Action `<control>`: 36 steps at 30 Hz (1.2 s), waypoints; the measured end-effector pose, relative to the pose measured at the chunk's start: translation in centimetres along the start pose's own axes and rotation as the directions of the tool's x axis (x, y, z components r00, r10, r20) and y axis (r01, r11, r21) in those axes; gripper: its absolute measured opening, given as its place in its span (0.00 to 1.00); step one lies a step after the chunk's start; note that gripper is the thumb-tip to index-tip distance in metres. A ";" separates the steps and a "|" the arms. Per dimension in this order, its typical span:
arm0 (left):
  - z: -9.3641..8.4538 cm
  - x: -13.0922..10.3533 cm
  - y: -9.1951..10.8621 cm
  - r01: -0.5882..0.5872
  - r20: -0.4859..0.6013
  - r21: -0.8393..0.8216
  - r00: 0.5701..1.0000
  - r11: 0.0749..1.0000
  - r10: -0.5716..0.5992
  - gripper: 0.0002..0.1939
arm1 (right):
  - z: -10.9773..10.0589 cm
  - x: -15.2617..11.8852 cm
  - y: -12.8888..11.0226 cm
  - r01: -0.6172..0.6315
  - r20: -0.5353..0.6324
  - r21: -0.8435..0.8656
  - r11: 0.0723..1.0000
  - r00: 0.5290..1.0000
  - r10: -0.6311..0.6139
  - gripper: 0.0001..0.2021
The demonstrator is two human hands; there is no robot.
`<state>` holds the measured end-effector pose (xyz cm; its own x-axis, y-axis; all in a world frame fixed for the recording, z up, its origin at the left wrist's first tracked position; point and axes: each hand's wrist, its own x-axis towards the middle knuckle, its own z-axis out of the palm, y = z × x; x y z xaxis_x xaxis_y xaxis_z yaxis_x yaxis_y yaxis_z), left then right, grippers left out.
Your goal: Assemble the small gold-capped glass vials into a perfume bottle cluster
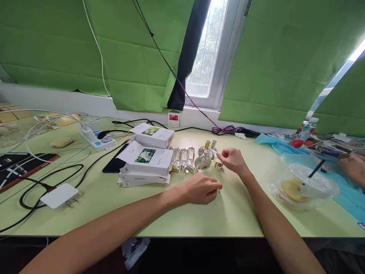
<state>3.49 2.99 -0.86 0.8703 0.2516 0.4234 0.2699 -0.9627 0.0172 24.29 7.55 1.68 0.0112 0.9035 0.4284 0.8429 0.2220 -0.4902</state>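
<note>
My left hand (203,188) hovers just above or rests on the pale tabletop, fingers curled together; a tiny dark bit shows by the fingertips, too small to name. Further back and to the right, my right hand (233,160) is closed in a pinch, with a small pale spot at its fingertips that I cannot make out. Beside it lies a gold cap (218,166) with a reddish inside. A round glass perfume bottle (203,163) lies to its left, near upright gold-necked bottles (207,144). Several slim glass bottles (184,156) form a row, with loose gold caps (186,172) in front.
White boxes with flower pictures (152,160) are stacked left of the bottles, partly over a black phone (112,161). A power strip (98,139), cables and a charger (61,196) lie left. At right stand a bagged lidded cup (303,184) and another person's hand (352,169).
</note>
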 end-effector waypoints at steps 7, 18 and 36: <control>0.0 -0.1 0.0 0.008 0.011 -0.002 1.000 1.000 -0.008 0.07 | -0.9 -0.5 -1.1 0.037 0.242 -0.114 0.993 0.970 -0.008 0.17; 0.1 -0.1 0.0 0.019 0.016 -0.003 1.000 1.000 -0.019 0.08 | -1.1 -0.8 -1.6 -0.017 0.334 -0.046 0.999 0.942 0.032 0.15; 0.2 0.2 0.4 0.278 -0.098 -0.111 0.952 0.954 -0.289 0.10 | -0.8 -0.5 -2.0 0.034 0.015 0.155 0.987 0.999 -0.037 0.10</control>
<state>3.82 2.70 -1.00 0.7104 0.5079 0.4873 0.4537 -0.8597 0.2347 23.03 6.35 2.98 -0.0282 0.9002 0.4345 0.7491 0.3068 -0.5871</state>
